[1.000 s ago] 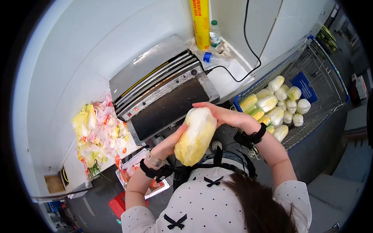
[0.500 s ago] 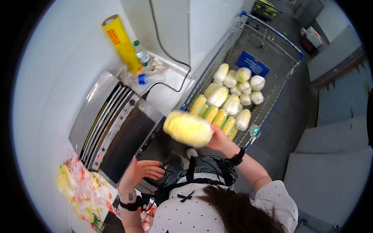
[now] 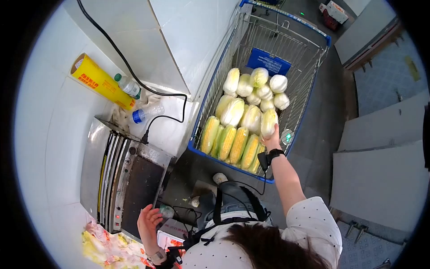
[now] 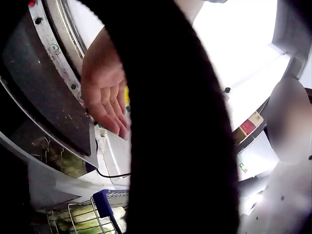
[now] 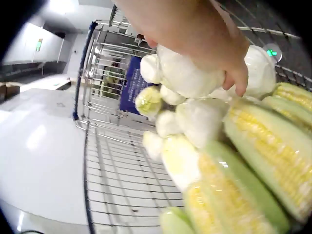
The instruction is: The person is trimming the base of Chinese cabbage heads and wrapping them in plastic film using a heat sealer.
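My right hand reaches into the shopping cart and grips the white stem end of a wrapped napa cabbage. In the right wrist view, its fingers curl down over a pale cabbage among the others. More wrapped napa cabbages lie around it. Wrapped ears of corn line the cart's near end. My left hand holds nothing; its fingers are spread loosely beside the front of the wrapping machine. A dark band hides much of the left wrist view.
On the white counter are a yellow film roll, two plastic bottles, and a black cord. Crumpled wrap and leaf scraps lie left of the machine. A wall borders the cart's left side.
The cabbage was held in both hands over the machine; the left hand let go and the right carried it rightward to the cart. The head view has turned toward the cart.
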The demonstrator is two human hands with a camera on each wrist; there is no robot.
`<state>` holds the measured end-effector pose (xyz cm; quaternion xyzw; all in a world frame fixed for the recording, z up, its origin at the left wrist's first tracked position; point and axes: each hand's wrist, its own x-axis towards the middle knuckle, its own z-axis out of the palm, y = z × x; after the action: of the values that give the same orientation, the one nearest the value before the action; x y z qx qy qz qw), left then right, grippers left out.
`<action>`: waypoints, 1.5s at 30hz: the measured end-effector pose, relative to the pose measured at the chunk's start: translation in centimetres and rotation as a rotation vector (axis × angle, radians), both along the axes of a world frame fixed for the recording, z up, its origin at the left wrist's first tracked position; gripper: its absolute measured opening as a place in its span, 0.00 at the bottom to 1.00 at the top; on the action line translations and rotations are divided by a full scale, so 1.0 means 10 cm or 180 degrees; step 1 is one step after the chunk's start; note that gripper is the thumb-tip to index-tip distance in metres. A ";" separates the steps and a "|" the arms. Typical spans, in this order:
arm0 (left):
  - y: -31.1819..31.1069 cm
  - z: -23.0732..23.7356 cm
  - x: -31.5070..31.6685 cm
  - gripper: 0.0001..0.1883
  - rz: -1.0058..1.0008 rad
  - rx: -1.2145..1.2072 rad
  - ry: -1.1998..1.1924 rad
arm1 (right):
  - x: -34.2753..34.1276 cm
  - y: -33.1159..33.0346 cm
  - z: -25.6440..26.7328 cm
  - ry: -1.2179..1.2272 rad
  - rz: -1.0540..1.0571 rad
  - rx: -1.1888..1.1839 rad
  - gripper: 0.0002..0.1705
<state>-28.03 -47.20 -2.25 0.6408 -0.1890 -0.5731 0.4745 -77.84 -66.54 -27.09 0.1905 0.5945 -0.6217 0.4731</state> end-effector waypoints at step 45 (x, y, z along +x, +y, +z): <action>5.10 -0.52 0.87 0.15 0.4080 0.0923 -0.1879 | 4.93 2.84 1.53 0.1927 1.0602 -0.3223 0.21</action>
<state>-19.35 3.84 -7.50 0.8104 0.1819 -0.0042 0.5569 -28.57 -38.09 -11.78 0.8241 0.0349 -0.3594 -0.4364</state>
